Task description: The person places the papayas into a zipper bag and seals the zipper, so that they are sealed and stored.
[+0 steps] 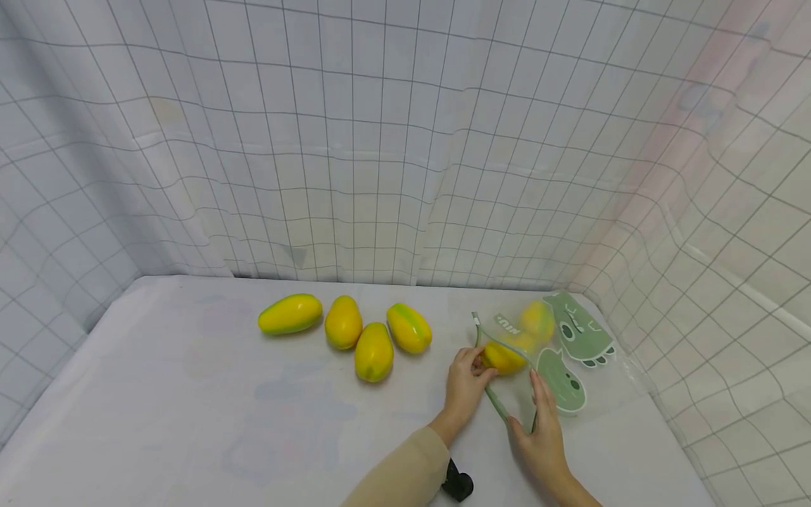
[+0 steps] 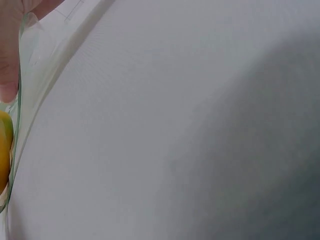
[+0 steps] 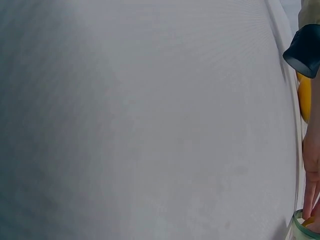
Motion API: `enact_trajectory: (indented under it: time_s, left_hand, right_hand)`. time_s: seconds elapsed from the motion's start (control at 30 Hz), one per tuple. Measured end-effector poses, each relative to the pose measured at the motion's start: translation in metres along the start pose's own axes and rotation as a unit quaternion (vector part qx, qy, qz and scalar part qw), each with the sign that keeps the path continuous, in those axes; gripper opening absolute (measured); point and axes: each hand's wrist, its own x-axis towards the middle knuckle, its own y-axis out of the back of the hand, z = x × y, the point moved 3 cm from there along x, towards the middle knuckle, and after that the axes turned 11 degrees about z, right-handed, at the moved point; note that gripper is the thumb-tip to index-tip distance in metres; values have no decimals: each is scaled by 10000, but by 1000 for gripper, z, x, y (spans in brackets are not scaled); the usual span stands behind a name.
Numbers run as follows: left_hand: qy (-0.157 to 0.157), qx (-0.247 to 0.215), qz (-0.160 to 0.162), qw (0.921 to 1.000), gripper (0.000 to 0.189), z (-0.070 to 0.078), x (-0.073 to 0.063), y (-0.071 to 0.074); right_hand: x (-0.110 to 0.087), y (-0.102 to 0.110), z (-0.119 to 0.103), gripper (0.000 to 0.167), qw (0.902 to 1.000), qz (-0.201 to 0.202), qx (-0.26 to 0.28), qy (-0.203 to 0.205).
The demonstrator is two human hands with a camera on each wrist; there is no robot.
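Note:
A clear bag with green dinosaur prints [image 1: 586,334] and a green rim lies at the right of the table, mouth towards me. My left hand [image 1: 465,387] grips the near end of a yellow papaya-shaped fruit [image 1: 505,359] just inside the mouth. At the mouth's right corner, my right hand [image 1: 543,443] has thumb and straight fingers spread against the rim, holding it apart. Deeper in the bag another yellow fruit [image 1: 537,320] shows through the plastic. The left wrist view catches a fruit [image 2: 4,150] behind the bag's edge [image 2: 19,115].
Left of the bag lie several loose yellow-green fruits: a long one [image 1: 290,315], two upright ovals [image 1: 343,322] [image 1: 374,352] and a green-streaked one [image 1: 409,328]. A black device [image 1: 457,486] is by my left forearm. A gridded curtain [image 1: 380,176] stands behind the white table [image 1: 190,401].

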Motion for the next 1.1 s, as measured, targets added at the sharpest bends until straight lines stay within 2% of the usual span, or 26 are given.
enact_trajectory:
  time_s: [0.3,0.5,0.73,0.87,1.1]
  left_hand:
    - [9,13,273,9996,42,-1,4,-2]
    - [119,63,248,9996,41,1,3,-5]
    - [-8,110,251,9996,39,3,3,-7]
    - [38,94,215,9997,39,2,3,-6]
    - [-17,-131,242,9996,34,4,2,-2]
  right_hand:
    - [1,0,0,102,10000,19,64,37]
    - [0,0,-2,102,9997,29,155,165]
    - [0,0,-2,103,9997,48,168,181]
    - [0,0,-1,103,9998,20,133,162]
    - [0,0,-1,103,9998,44,73,202]
